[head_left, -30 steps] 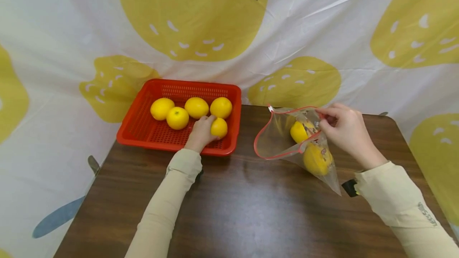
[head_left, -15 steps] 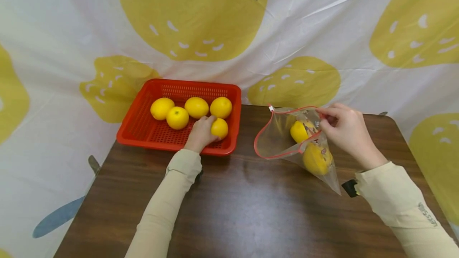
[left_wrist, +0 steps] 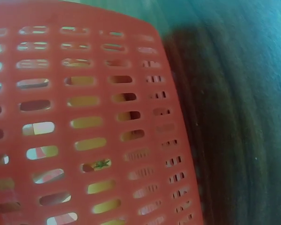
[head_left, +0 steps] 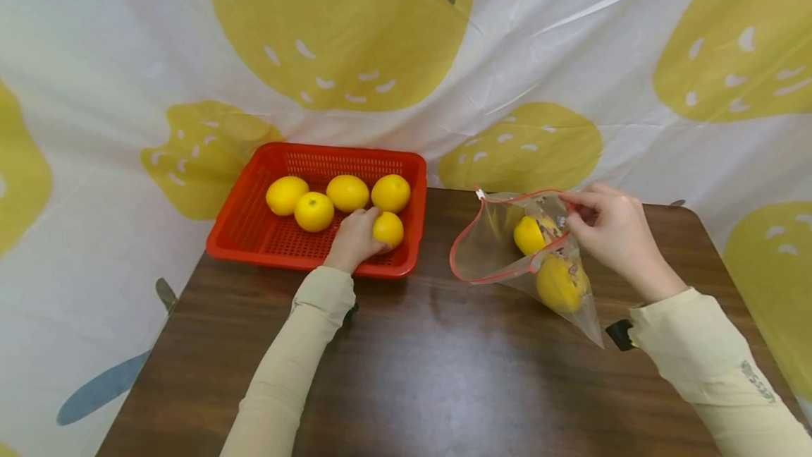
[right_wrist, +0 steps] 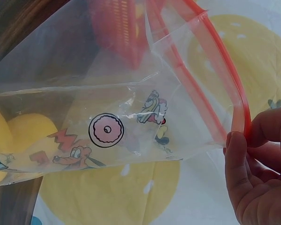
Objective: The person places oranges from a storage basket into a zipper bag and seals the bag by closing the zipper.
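My left hand (head_left: 355, 237) reaches over the near rim of the red basket (head_left: 247, 254), its fingers curled round a lemon (head_left: 388, 230) in the right front corner. Several more lemons lie behind and left of it, among them one lemon (head_left: 314, 211) with its stem end up. In the left wrist view the basket wall (left_wrist: 56, 117) hides the hand. On the right, my right hand (head_left: 612, 235) pinches the red-edged mouth of a clear zip bag (head_left: 488, 245) between thumb and fingers. The bag gapes to the left, and yellow lemons (right_wrist: 33, 133) show inside it.
Both stand on a dark wooden table (head_left: 438, 372). A white cloth (head_left: 533, 34) with large yellow fruit prints hangs right behind the table. A white slider (head_left: 479, 193) sits at the bag mouth's far left corner.
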`<state>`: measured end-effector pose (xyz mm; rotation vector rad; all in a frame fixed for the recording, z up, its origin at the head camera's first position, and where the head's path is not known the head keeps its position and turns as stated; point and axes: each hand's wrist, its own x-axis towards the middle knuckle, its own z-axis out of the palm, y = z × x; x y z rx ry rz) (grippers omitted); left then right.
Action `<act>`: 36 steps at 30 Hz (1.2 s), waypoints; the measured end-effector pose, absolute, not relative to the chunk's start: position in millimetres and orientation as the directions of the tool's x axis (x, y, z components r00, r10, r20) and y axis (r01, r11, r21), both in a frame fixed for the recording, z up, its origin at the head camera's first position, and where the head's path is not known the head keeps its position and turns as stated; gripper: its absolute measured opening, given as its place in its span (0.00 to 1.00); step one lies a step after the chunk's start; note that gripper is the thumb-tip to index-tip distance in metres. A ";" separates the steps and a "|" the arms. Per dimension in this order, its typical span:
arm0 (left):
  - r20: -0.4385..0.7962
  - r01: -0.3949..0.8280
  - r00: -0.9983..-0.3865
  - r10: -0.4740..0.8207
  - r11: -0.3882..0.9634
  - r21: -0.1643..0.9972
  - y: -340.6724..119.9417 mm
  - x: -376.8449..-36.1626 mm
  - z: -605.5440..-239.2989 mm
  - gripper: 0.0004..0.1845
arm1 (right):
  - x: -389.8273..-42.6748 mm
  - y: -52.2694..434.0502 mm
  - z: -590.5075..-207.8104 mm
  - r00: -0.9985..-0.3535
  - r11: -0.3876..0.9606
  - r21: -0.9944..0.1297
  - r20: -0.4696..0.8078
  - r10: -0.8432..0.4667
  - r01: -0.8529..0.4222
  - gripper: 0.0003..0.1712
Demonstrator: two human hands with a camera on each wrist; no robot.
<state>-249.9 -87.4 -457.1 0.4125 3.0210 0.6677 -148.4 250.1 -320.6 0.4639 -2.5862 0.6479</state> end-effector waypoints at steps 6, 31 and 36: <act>0.022 0.232 -0.968 0.251 0.850 0.473 -90.2 -250.9 -452.7 0.37 | -149.7 249.8 -319.5 -0.853 0.835 -0.363 0.475 -0.216 -0.414 0.14; 0.195 0.295 -0.955 0.222 0.694 0.657 -91.9 -207.4 -400.5 0.38 | -150.8 248.4 -319.5 -0.842 0.836 -0.354 0.495 -0.214 -0.421 0.14; 0.238 0.326 -0.945 0.224 0.641 0.695 -86.9 -199.9 -392.8 0.38 | -150.4 248.6 -318.4 -0.844 0.837 -0.356 0.494 -0.209 -0.416 0.14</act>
